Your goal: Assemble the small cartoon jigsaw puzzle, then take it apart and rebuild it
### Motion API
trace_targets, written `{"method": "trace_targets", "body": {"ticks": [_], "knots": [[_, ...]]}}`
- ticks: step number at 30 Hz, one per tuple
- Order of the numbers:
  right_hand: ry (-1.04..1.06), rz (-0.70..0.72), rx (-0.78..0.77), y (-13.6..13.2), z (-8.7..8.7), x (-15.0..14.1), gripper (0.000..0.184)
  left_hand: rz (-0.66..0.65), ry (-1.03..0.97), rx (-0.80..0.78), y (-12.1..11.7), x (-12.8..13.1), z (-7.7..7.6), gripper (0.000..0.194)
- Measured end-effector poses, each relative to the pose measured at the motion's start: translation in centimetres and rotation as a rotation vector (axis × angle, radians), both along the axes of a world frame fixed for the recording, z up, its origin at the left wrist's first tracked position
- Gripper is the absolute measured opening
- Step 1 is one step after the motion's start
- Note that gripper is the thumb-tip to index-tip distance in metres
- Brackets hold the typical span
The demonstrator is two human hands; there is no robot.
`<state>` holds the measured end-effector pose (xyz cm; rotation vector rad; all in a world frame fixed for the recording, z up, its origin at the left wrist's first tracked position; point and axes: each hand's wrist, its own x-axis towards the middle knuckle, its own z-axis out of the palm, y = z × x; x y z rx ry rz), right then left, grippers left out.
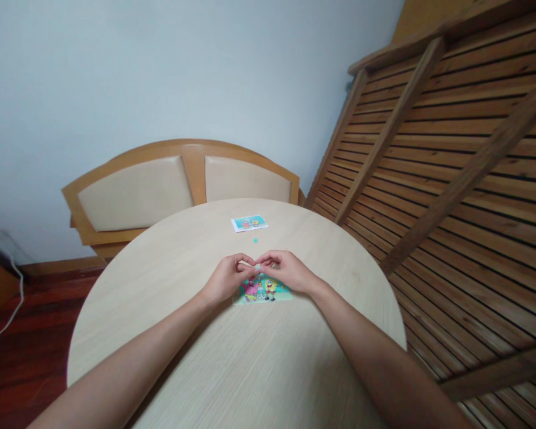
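Note:
A small cartoon jigsaw picture [263, 291] in teal, pink and yellow lies on the round pale wooden table [232, 357], partly under my hands. My left hand [227, 277] and my right hand [283, 269] meet above its far edge, fingertips pinched together on a tiny light piece [256, 268] between them. A loose teal piece [255, 241] lies just beyond my hands. Farther back rests a small printed card [249, 223] showing the same cartoon picture.
Behind the table stands a wooden headboard [178, 185] with two beige padded panels, against a pale blue wall. A slatted wooden bed frame [451, 167] leans on the right. A white cable [13, 304] hangs over the dark red floor at left.

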<state>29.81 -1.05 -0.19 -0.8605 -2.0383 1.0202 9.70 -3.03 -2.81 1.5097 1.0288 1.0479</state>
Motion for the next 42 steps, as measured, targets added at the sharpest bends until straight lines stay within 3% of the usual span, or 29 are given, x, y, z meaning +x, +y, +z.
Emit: {"method": "trace_targets", "body": {"ticks": [4,7,10,17,33,42], "knots": [[-0.058,-0.059,0.004,1.3,-0.3,1.7,0.027,-0.013,0.292,0.284,-0.7,-0.2,0.5,0.036],[-0.137,-0.163,-0.011,2.5,-0.9,3.5,0.023,-0.154,0.599,0.572,-1.4,-0.4,0.9,0.034],[-0.17,-0.199,-0.066,3.4,-1.7,4.7,0.021,-0.298,0.752,0.702,-1.8,-0.5,1.1,0.036],[-0.238,-0.176,-0.053,3.7,-2.6,4.7,0.021,-0.335,0.858,0.716,-1.8,-0.3,1.1,0.036],[-0.329,-0.242,0.013,3.6,-2.3,4.9,0.018,-0.337,0.861,0.722,-1.8,-0.5,1.0,0.036],[-0.297,-0.198,-0.037,3.8,-2.5,4.9,0.019,-0.339,0.858,0.715,-1.9,-0.4,1.2,0.037]]}}
